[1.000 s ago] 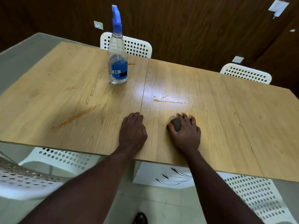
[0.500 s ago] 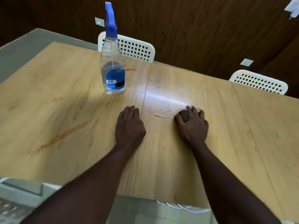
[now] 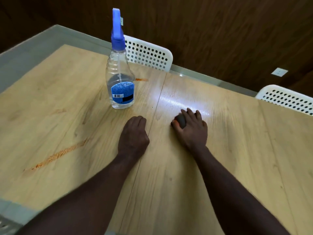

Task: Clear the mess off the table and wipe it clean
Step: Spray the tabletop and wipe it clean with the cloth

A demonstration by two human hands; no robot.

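My right hand point(image 3: 192, 128) presses a small dark grey cloth point(image 3: 181, 120) onto the light wooden table point(image 3: 237, 150), near its middle seam. Only a bit of the cloth shows under my fingers. My left hand point(image 3: 133, 136) rests on the table beside it with its fingers curled in and nothing in them. A long orange smear point(image 3: 57, 156) crosses the table to the left. A short orange smear point(image 3: 142, 79) lies behind the clear spray bottle point(image 3: 120, 82), which has a blue trigger head and stands upright beyond my left hand.
Two white perforated chairs stand at the far side, one point(image 3: 149, 54) behind the bottle and one point(image 3: 286, 98) at the right. A dark wood wall point(image 3: 220, 31) closes the back. Grey floor point(image 3: 25, 53) shows past the table's left edge.
My right hand has slid the cloth forward over the small orange streak near the seam, which no longer shows. My left hand's fingers have curled in. The view has moved closer to the table.
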